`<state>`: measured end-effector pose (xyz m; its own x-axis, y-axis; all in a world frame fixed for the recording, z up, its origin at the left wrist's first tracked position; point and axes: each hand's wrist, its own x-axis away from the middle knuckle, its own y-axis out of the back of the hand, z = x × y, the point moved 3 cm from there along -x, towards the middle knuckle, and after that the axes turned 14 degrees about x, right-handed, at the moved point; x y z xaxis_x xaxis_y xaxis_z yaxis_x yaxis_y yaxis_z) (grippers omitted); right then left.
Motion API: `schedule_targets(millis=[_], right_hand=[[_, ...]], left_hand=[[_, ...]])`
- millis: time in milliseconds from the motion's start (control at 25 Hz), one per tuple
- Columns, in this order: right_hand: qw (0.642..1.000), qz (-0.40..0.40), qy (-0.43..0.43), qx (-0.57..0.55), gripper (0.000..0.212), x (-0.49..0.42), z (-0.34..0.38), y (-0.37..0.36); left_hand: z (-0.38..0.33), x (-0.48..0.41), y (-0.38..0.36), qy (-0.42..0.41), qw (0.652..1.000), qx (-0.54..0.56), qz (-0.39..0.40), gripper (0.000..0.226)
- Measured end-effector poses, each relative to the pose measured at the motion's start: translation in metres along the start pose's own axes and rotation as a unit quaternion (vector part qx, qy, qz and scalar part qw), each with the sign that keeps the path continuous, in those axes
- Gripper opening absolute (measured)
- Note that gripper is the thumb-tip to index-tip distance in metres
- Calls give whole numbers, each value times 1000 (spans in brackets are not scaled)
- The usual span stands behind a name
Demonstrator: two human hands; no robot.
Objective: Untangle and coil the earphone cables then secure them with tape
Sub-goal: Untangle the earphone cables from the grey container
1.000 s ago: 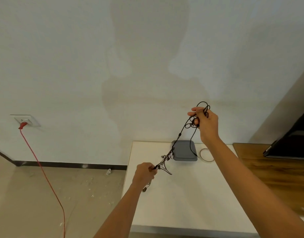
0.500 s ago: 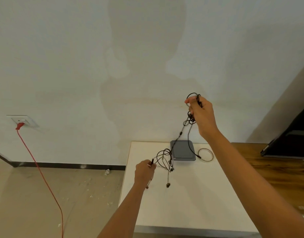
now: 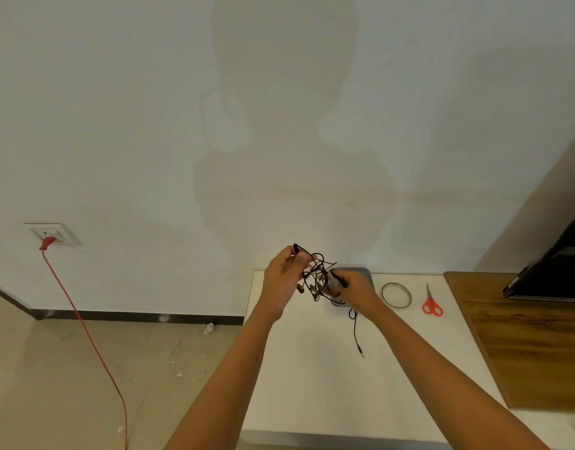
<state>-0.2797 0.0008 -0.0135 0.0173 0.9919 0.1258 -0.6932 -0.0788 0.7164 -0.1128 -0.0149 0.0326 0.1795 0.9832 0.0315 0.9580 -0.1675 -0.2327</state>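
A tangle of thin black earphone cables (image 3: pixel 317 277) hangs between both hands above the far end of the white table (image 3: pixel 312 368). My left hand (image 3: pixel 282 280) pinches one black end of the tangle at its upper left. My right hand (image 3: pixel 354 289) grips the cables at the right side. One loose strand with a plug (image 3: pixel 357 336) dangles below my right hand down to the table. A roll of tape (image 3: pixel 396 295) lies flat on the table to the right of my right hand.
Red-handled scissors (image 3: pixel 431 303) lie right of the tape. A grey box (image 3: pixel 365 274) sits behind my hands by the wall. A wooden surface (image 3: pixel 523 336) with a dark screen (image 3: pixel 555 274) adjoins the table's right. A red cord (image 3: pixel 84 329) runs from a wall socket down the floor at left.
My right hand has dropped from high above the table to meet my left hand, which rose. The stretched cable is bunched into a tangle between them.
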Motion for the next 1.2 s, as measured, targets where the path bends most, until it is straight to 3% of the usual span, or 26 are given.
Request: schedule_targets(millis=[200,320,480,760,880,1000,1080,1200], right_hand=[[992,-80,-22,-99,15,3,-3,10],[978,-37,-12,-204,13,11,11,10],[973,27,-20,-230,10,17,20,-2],[969,-71,-26,-233,8,19,25,-7],[974,-79,-29,-208,19,18,27,-7],[982,-113,-51,-142,26,19,25,5],[984,-150,-65,-67,27,20,16,17],[982,-167,-74,-47,24,20,-1,30]], left_hand=[[-7,0,11,33,990,132,-44,17],[-7,1,11,51,987,143,-54,18],[-4,6,2,53,986,153,-43,17],[-12,3,5,53,977,204,-40,16],[-12,4,6,64,975,208,-41,16],[-17,2,21,51,980,162,-102,13],[-18,-1,39,9,985,74,-156,15],[-12,-1,52,-31,988,-66,-135,18]])
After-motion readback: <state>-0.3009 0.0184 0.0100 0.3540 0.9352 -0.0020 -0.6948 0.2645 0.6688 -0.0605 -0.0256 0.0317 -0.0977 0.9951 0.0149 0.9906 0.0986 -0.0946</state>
